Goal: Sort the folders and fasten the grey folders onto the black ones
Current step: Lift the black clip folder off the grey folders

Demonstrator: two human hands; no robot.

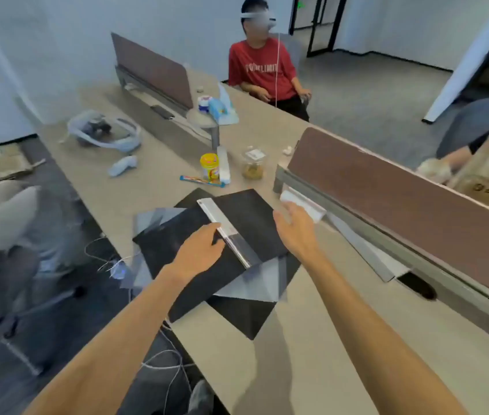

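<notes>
A pile of black folders [246, 217] and grey translucent folders [255, 280] lies on the desk in front of me. A grey spine bar [222, 227] runs diagonally across the top black folder. My left hand [200, 253] rests flat on the black folder, its fingertips touching the bar. To the right, my right hand [295, 229] reaches toward a white bar-shaped piece [303, 205] lying against the divider base; the fingers touch it, but I cannot tell whether they grip it. Another black folder [246, 316] sticks out under the pile near me.
A brown desk divider [402, 190] stands on the right. Behind the pile are a yellow-lidded jar [209, 166], a glass jar [253, 166], a snack stick [201, 180] and a headset with controller [102, 133]. A person in a red shirt [262, 70] sits across. Cables [165, 363] hang off the desk's left edge.
</notes>
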